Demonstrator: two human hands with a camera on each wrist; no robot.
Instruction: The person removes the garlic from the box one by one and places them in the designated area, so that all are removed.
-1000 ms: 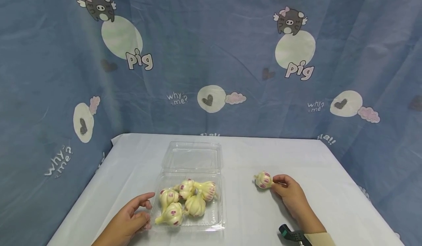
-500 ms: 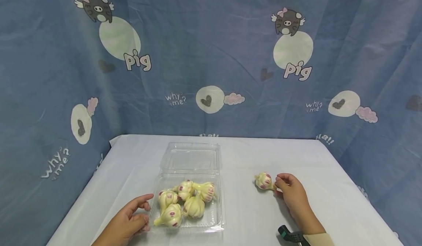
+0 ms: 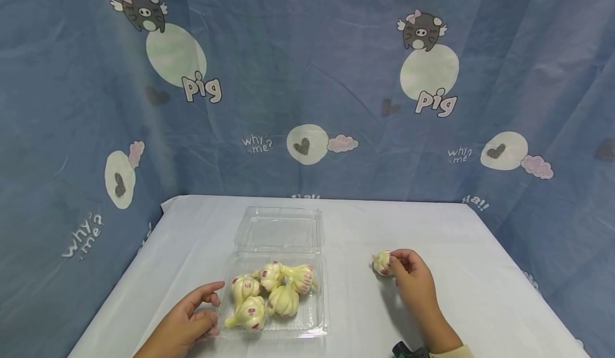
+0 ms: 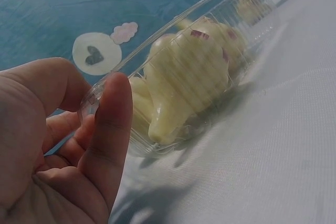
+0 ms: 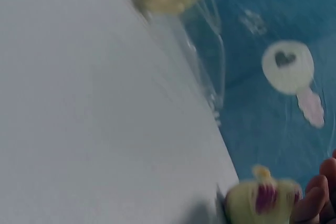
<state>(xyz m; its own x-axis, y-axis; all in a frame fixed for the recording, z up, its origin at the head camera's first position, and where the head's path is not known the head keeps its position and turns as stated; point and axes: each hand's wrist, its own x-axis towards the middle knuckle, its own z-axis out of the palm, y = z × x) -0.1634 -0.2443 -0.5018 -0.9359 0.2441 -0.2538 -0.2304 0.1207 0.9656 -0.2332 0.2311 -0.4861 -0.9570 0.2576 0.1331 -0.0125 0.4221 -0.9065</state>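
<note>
A pale garlic bulb [image 3: 381,263] with purple markings lies on the white table, its root end to the left. My right hand [image 3: 417,283] pinches the garlic from the right, and the fingertips cover its neck side. In the right wrist view that garlic bulb [image 5: 260,203] shows at the bottom edge, beside the fingers [image 5: 310,203]. On the left, a clear hinged plastic container [image 3: 314,318] stands with its lid folded back. Inside it lie several garlic bulbs [image 3: 284,299]. My left hand [image 3: 189,315] rests against the container's left side, fingers relaxed.
The clear lid [image 3: 280,230] lies flat behind the container. White cloth [image 3: 348,294] covers the table between the container and the loose garlic. Blue printed fabric [image 3: 307,80] hangs behind the table. A dark wrist strap [image 3: 408,350] is on my right forearm.
My right hand has shifted left, from the garlic's neck onto its bulb, now covering much of its right side. The garlic has barely moved. My left hand and the container stay in place.
</note>
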